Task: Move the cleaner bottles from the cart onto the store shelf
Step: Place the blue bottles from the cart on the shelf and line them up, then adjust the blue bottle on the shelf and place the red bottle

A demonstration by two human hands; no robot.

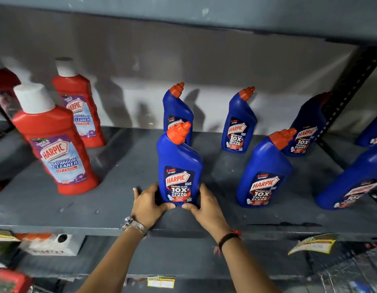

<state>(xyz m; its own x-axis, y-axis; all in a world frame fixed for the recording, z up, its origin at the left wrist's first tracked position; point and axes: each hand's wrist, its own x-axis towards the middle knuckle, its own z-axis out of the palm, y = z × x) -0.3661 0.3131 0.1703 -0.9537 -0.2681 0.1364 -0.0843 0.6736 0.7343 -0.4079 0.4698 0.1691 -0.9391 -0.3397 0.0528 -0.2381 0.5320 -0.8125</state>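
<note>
Standing upright near the front middle of the grey shelf [111,187]: a blue bottle [179,166] with an orange cap, label facing out. Clasped low on both sides, left hand [150,203] on its left flank, right hand [206,205] on its right, thumbs meeting across the bottom front edge. Remaining fingers wrapped behind the base and hidden, so depth of the grip not readable. Base apparently down on the shelf, though covered by the thumbs. A metal watch [136,226] on the left wrist, a dark band [228,237] with red threads on the right.

Directly behind, a second blue bottle [177,111], lower half blocked by the held one. Further right, a far blue bottle [239,123] and a nearer one [263,172], both fully visible. Behind the dark perforated upright [350,83], another blue bottle [308,127], partly in shadow with its cap obscured. At the right edge, two more blue bottles, cut off by the frame.

On the left, a near red bottle [54,142] with a white cap and a far red bottle [77,104]; beyond these, more red shapes cropped at the left border and blurred.

Below the shelf, blurred packets and boxes, too smeared to identify. Cart not visible.
</note>
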